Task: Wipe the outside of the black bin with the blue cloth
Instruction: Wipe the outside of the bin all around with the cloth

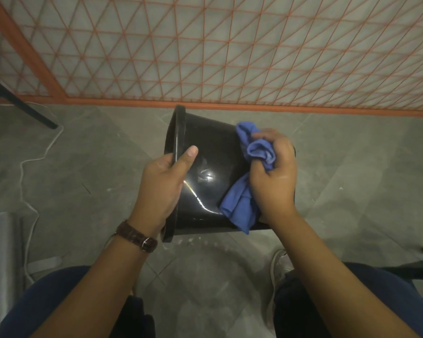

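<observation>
While the left hand point(165, 178) grips the rim of the black bin point(210, 172), held on its side above the floor point(83, 167), the right hand point(274, 174) clutches the bunched blue cloth point(239, 201) against its wall. Wiping looks underway; next, probably turn the bin to reach unwiped sides.

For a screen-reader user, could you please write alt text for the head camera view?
A person holds a black bin on its side above a grey floor, the left hand gripping its rim while the right hand presses a blue cloth against its outer wall. An orange lattice stands behind.
</observation>
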